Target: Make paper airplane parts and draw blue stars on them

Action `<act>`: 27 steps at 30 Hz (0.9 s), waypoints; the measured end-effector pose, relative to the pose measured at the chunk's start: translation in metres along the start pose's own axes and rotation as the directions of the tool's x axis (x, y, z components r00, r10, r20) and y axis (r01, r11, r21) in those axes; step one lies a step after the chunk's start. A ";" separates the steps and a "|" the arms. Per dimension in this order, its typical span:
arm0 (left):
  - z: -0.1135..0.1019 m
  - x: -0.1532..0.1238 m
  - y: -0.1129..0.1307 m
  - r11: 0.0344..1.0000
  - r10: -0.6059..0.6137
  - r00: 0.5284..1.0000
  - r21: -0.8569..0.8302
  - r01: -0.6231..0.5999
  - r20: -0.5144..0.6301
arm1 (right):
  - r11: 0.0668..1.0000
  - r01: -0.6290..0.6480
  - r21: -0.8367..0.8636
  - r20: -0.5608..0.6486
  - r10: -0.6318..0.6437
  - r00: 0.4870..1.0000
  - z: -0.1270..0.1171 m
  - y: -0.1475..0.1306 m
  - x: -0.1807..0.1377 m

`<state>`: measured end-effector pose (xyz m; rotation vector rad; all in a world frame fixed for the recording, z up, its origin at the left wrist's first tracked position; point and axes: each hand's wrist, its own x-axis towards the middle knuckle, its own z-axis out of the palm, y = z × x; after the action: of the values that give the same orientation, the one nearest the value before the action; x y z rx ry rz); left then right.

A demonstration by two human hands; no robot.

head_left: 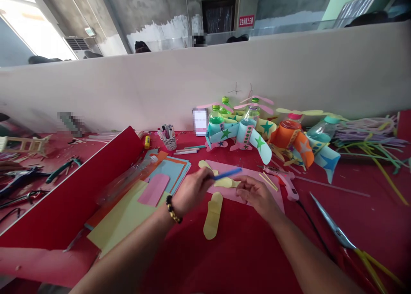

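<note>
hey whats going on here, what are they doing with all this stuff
A person is working at a red-covered table. Their left hand, wearing a beaded bracelet, holds a thin blue stick above a pink paper sheet, and their right hand is open over the sheet. A yellow paper cutout lies on the cloth nearby. Paper-decorated plastic bottles stand behind.

We hold a blue marker (226, 174) in our L hand (192, 191) over a yellow paper cutout (226, 182) on pink card (257, 172); R hand (255, 195) just beside it, fingers loose, 2nd cutout (212, 215) just off card's near edge.
</note>
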<state>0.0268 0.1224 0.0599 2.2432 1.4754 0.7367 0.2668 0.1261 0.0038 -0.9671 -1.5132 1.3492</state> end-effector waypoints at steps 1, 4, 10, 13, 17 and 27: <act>0.007 -0.007 0.009 0.995 0.036 0.998 -0.089 -0.032 0.050 | 0.993 -0.001 0.115 0.042 -0.004 0.999 0.002 -0.001 -0.003; 0.023 -0.017 0.022 0.949 0.072 0.993 -0.314 -0.041 0.090 | 0.949 0.011 0.315 0.033 -0.023 0.999 0.006 -0.002 -0.009; 0.033 -0.018 0.014 0.594 -0.085 0.986 -0.788 0.164 0.142 | 0.878 0.013 0.479 -0.083 0.031 0.996 0.009 -0.009 -0.011; 0.037 -0.020 0.012 0.484 -0.112 0.984 -0.857 0.177 0.140 | 0.876 -0.010 0.483 -0.090 0.061 0.994 0.009 -0.010 -0.010; 0.040 -0.024 0.013 0.482 -0.133 0.984 -0.859 0.172 0.122 | 0.869 -0.013 0.495 -0.082 0.061 0.995 0.010 -0.011 -0.012; 0.038 -0.026 0.009 0.734 -0.088 0.996 -0.674 0.082 0.026 | 0.863 0.006 0.504 -0.039 0.016 0.999 0.016 -0.012 -0.014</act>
<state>0.0477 0.0944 0.0288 1.5957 1.0534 1.0482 0.2557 0.1064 0.0141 -0.6553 -1.0369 1.6093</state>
